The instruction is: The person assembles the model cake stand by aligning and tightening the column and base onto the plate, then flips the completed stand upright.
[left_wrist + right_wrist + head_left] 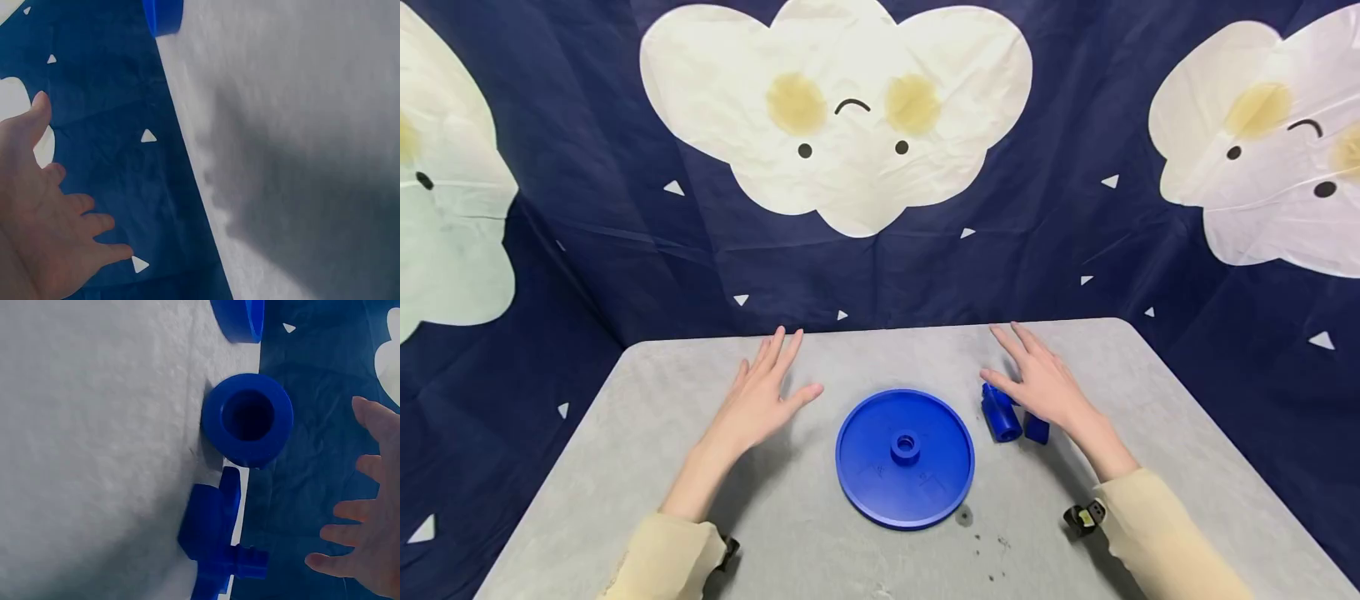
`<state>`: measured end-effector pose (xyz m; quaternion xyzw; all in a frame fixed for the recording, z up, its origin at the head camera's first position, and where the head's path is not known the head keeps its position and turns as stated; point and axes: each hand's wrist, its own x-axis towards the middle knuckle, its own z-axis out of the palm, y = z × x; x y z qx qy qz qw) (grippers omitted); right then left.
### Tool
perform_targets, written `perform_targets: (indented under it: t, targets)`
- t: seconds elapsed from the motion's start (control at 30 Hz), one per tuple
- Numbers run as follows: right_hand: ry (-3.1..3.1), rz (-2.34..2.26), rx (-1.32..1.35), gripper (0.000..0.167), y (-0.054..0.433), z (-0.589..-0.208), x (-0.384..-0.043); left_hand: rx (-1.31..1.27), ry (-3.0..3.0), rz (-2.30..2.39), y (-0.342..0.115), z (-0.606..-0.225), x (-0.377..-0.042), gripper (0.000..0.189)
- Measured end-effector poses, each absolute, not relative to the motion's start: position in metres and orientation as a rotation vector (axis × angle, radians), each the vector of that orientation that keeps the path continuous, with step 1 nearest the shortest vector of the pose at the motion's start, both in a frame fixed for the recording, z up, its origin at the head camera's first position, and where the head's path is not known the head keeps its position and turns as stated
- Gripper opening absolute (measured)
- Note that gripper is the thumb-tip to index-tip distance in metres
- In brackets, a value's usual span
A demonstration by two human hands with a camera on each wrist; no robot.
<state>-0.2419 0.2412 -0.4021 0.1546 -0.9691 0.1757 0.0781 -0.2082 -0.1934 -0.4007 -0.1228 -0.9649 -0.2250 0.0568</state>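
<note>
A round blue plastic disc [872, 492] with a raised rim and a hollow central hub lies on the grey table. To its left, my left hand [758, 408] hovers with spread fingers and holds nothing. Over the right side, my right hand [1047, 385] is also spread and bare, above two blue parts. One is a hollow blue cylinder [1002, 418] lying on its side, its round opening facing the camera in the right wrist view. Beside it lies a blue angular piece [209, 522] with a short peg, partly hidden under my right hand in the head view.
The grey table [805, 542] has dark spots [964, 516] near the disc. Behind it hangs a navy cloth [880, 275] with white clouds and small triangles. A dark strap with a small device [1084, 518] sits at my right wrist.
</note>
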Motion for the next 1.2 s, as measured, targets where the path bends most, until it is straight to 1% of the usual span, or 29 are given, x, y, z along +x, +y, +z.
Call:
perform_targets:
  t: [0.47, 0.93, 1.2]
  targets:
    - [-2.915, 0.584, 0.394, 0.085, 0.236, -0.410, -0.214, -0.391, -2.876, -0.784, -0.176, -0.407, -0.180, 0.090]
    - [-2.945, 0.650, 0.342, 0.087, 0.224, -0.424, -0.195, -0.444, -2.875, -0.780, -0.170, -0.419, -0.165, 0.090]
    - [-2.972, 0.615, 0.419, 0.087, 0.220, -0.430, -0.187, -0.487, -2.903, -0.828, -0.166, -0.422, -0.157, 0.093]
